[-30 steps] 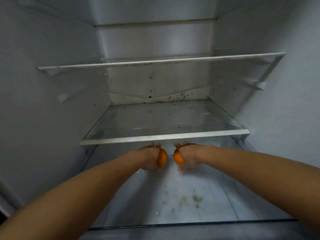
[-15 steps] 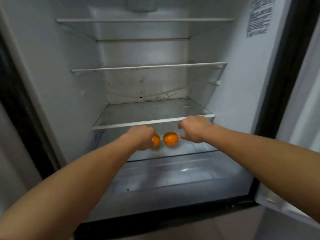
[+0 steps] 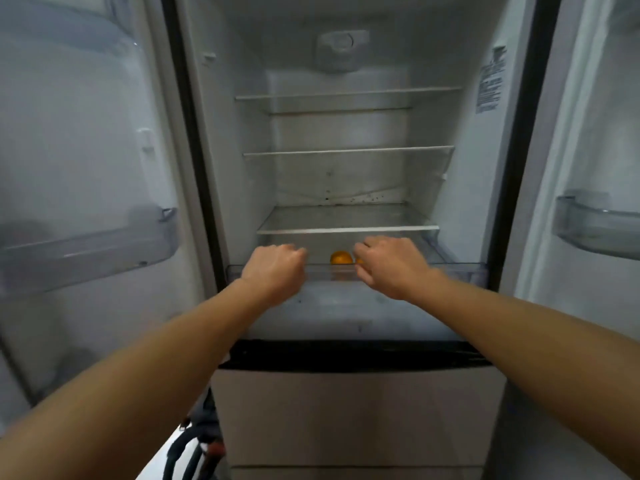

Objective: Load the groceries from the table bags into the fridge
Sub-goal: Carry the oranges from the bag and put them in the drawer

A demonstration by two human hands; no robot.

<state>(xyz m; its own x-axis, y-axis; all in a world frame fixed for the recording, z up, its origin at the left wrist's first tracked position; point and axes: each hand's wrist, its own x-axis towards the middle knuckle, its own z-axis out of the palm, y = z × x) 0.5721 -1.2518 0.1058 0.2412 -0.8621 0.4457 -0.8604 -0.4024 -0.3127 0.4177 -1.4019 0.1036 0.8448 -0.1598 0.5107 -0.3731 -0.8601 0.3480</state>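
The fridge stands open in front of me. Two oranges lie in the clear bottom drawer, under the lowest glass shelf. One orange shows fully between my hands. The second orange is mostly hidden behind my right hand's fingers. My left hand hovers at the drawer's front rim, fingers curled in, nothing in it. My right hand hovers just right of the oranges, fingers loosely apart, holding nothing.
Two more glass shelves sit above, bare. Door bins hang on the left door and on the right door. A closed freezer front lies below. Dark bag straps show at the floor, lower left.
I have backed away from the fridge, so more of it shows. My left hand let go of its orange; both hands drew back towards the drawer's front rim, and both oranges stay in the drawer.
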